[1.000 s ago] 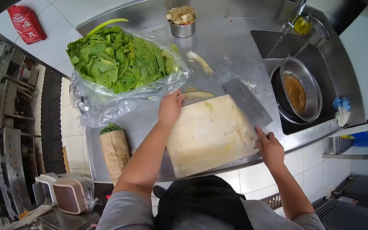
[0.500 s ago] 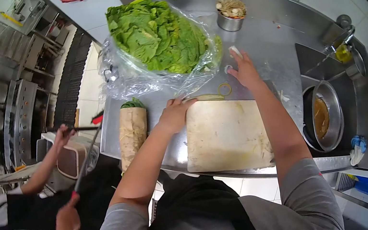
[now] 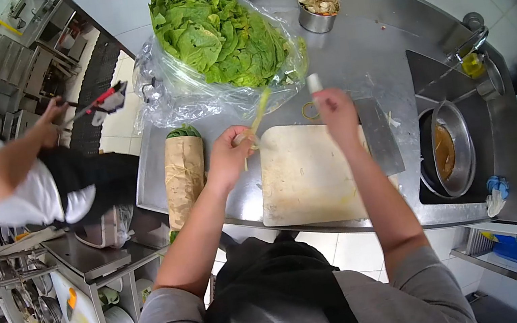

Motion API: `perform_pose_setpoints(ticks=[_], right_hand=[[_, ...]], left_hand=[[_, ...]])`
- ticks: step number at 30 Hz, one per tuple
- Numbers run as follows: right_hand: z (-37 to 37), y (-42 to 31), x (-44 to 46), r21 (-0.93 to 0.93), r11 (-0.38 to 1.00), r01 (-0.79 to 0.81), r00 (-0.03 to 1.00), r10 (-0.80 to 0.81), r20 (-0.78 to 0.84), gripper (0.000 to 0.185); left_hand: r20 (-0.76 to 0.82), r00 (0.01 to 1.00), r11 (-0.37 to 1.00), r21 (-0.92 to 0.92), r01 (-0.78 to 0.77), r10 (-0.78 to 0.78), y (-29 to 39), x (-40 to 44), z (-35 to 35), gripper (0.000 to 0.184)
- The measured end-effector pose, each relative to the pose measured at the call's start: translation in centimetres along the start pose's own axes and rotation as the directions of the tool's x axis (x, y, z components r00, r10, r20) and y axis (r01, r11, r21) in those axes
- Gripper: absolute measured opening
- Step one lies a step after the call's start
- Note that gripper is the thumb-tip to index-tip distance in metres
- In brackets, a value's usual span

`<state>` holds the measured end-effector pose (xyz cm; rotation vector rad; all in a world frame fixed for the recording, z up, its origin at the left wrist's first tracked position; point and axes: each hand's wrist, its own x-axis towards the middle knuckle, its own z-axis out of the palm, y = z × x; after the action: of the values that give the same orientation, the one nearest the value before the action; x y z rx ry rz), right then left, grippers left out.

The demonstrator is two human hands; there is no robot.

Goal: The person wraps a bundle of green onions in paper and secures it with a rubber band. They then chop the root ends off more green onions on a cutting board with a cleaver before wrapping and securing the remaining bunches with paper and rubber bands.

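Note:
My left hand [image 3: 229, 157] is closed in a pinch on a pale yellow-green stalk [image 3: 259, 115], held up at the left of the cutting board [image 3: 305, 174]. My right hand [image 3: 338, 112] is closed, slightly blurred, over the board's far right corner. From its fist juts the white handle [image 3: 314, 82] of what looks like a cleaver, whose broad grey blade [image 3: 380, 134] shows beyond my forearm. A thin yellow ring [image 3: 309, 110], like a rubber band, lies by the board's far edge.
Leafy greens [image 3: 221, 38] fill a clear plastic bag [image 3: 160, 106]. A paper-wrapped bundle [image 3: 184, 177] lies left of the board. A metal cup [image 3: 318, 20] holds root trimmings. The sink at right contains a metal bowl [image 3: 466, 154]. A co-worker [image 3: 14, 175] stands at left with a long-handled tool.
My left hand has lifted the stalk from the board's far edge. My right hand has closed and drawn back toward the board. The co-worker has moved farther up the aisle.

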<state>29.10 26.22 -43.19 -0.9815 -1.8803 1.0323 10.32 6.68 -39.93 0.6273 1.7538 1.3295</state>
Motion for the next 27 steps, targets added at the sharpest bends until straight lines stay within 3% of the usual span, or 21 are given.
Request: perform_pose_setpoints(ticks=[1,2,3,6,8,9,10,11,13,14,16,18,20,22,24,25,26,27], right_hand=[[1.5,-1.4,-2.1,0.064,0.998,0.000,0.998,-0.004,0.055,0.013],[3.1,-3.3,-4.2,0.099,0.995,0.018,0.995,-0.027,0.093,0.017],[4.7,-5.5,-6.1,0.138,0.990,0.035,0.989,-0.055,0.138,0.021],[8.7,-11.3,-10.5,0.070,0.998,-0.007,0.956,-0.014,0.292,0.030],[11.7,-13.9,-12.8,0.108,0.984,0.141,0.935,-0.168,0.313,0.039],[12.8,-15.5,-13.3,0.094,0.991,0.094,0.892,-0.126,0.435,0.041],[14.0,-17.1,-13.9,0.113,0.989,0.096,0.879,-0.138,0.457,0.041],[15.3,-18.6,-14.3,0.210,0.977,0.029,0.833,-0.140,0.535,0.040],[18.6,-21.8,-15.1,0.377,0.923,-0.078,0.740,-0.200,0.642,0.041],[20.9,-23.1,-15.7,0.386,0.918,-0.086,0.717,-0.212,0.664,0.041],[25.8,-25.5,-17.5,0.455,0.887,-0.084,0.714,-0.264,0.648,0.043],[29.4,-28.1,-18.7,0.451,0.880,-0.147,0.669,-0.247,0.701,0.043],[32.3,-30.4,-19.1,0.376,0.926,-0.006,0.667,-0.277,0.692,0.041],[35.1,-29.4,-18.9,0.303,0.953,-0.018,0.700,-0.205,0.685,0.039],[36.8,-28.2,-19.0,0.204,0.979,-0.023,0.732,-0.123,0.670,0.037],[37.1,-27.7,-19.1,0.160,0.985,-0.060,0.761,-0.059,0.646,0.035],[37.0,-27.8,-19.4,0.115,0.989,-0.098,0.794,0.008,0.607,0.032],[36.7,-28.5,-19.6,0.021,0.993,-0.120,0.785,0.082,0.615,0.030]], left_hand=[[-0.003,1.000,1.000,-0.008,0.003,-0.003,-0.5,-0.8,0.4,0.012],[0.060,0.996,0.952,-0.297,0.074,-0.059,-1.0,-1.6,1.1,0.014],[0.127,0.988,0.817,-0.557,0.146,-0.091,-1.4,-2.4,1.6,0.017],[-0.036,0.997,0.751,-0.659,0.032,-0.074,-1.8,-4.9,1.5,0.020],[-0.145,0.984,0.783,-0.622,-0.009,-0.104,-1.4,-6.6,-0.8,0.019],[-0.189,0.969,0.724,-0.689,-0.015,-0.160,-1.4,-7.5,-2.6,0.019],[-0.223,0.950,0.660,-0.751,-0.025,-0.217,-1.4,-8.5,-4.4,0.020],[-0.284,0.925,0.602,-0.795,-0.079,-0.254,-0.4,-9.8,-6.3,0.022],[-0.335,0.921,0.597,-0.787,-0.156,-0.201,-0.8,-11.4,-11.6,0.022],[-0.358,0.923,0.591,-0.778,-0.212,-0.141,-1.2,-12.1,-14.5,0.022],[-0.448,0.876,0.616,-0.745,-0.255,-0.179,-2.2,-13.3,-20.7,0.021],[-0.591,0.793,0.740,-0.598,-0.308,-0.148,-4.3,-13.9,-28.4,0.022],[-0.696,0.698,0.756,-0.547,-0.359,-0.171,-6.8,-13.6,-37.5,0.022],[-0.798,0.590,0.803,-0.430,-0.412,-0.124,-11.4,-12.7,-46.8,0.022],[-0.870,0.395,0.830,-0.439,-0.345,-0.296,-19.1,-10.7,-56.4,0.023],[-0.938,0.229,0.892,-0.325,-0.313,-0.261,-26.1,-9.1,-61.8,0.023],[-0.914,0.270,0.852,-0.386,-0.354,-0.302,-27.9,-9.7,-64.6,0.016],[-0.843,0.291,0.698,-0.538,-0.472,-0.453,-32.4,-9.2,-68.6,0.014]])
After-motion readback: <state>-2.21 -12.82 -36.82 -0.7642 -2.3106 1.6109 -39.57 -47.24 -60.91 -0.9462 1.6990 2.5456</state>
